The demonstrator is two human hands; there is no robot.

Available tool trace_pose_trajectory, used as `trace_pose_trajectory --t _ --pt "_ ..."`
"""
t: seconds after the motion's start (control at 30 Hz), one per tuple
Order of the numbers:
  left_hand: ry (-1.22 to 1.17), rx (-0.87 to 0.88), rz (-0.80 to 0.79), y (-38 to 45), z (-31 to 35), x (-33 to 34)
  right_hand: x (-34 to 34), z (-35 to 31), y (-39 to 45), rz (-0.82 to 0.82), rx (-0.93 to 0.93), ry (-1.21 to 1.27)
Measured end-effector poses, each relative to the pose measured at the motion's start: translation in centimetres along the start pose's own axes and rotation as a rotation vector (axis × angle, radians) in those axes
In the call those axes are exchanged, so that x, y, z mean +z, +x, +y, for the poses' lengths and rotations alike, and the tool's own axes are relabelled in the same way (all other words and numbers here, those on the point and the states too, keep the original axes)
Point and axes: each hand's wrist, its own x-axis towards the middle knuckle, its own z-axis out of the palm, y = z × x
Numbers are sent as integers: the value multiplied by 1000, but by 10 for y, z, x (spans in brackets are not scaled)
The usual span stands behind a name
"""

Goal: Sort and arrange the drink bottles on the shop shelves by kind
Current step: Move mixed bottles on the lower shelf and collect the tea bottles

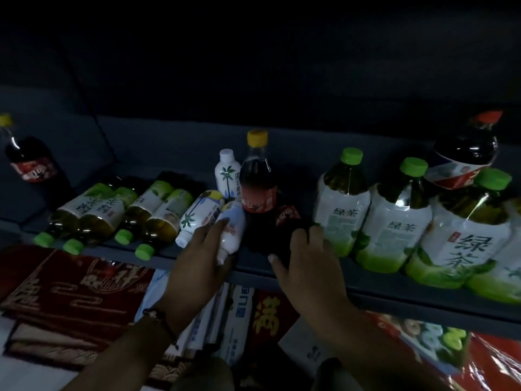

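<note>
My left hand (201,253) grips a small white milky bottle (233,225) lying on the grey shelf (366,286), next to another lying white coconut-drink bottle (198,214). My right hand (306,259) curls round a dark cola bottle (284,221) lying on its side. An upright cola bottle (258,179) with a yellow cap stands just behind, and a small white palm-tree bottle (227,172) stands beside it. Several green-tea bottles (118,213) lie at the left; large green-tea bottles (394,218) stand at the right.
A cola bottle (31,162) stands at far left, and a large dark bottle (462,153) with a red cap stands behind the teas at right. Below the shelf lie red patterned mats (70,289) and packaged goods (239,320). The upper area is dark.
</note>
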Motion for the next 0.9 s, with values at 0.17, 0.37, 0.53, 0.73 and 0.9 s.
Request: trace_pose_trajectory --t 0.17,0.37,0.53,0.73,0.9 --pt "-50 -82 -44 -2 14 -28 -12 7 6 -292 240 210" --pt "-121 -19 106 9 14 -52 -15 22 1 -386 387 781" --pt "-91 94 230 41 1 -46 -3 7 -22 -45 219 1036" --pt "-107 154 173 69 -10 -38 13 -13 -13 274 110 997" --pt "-126 170 143 70 -16 -35 39 -20 -8 446 226 845"
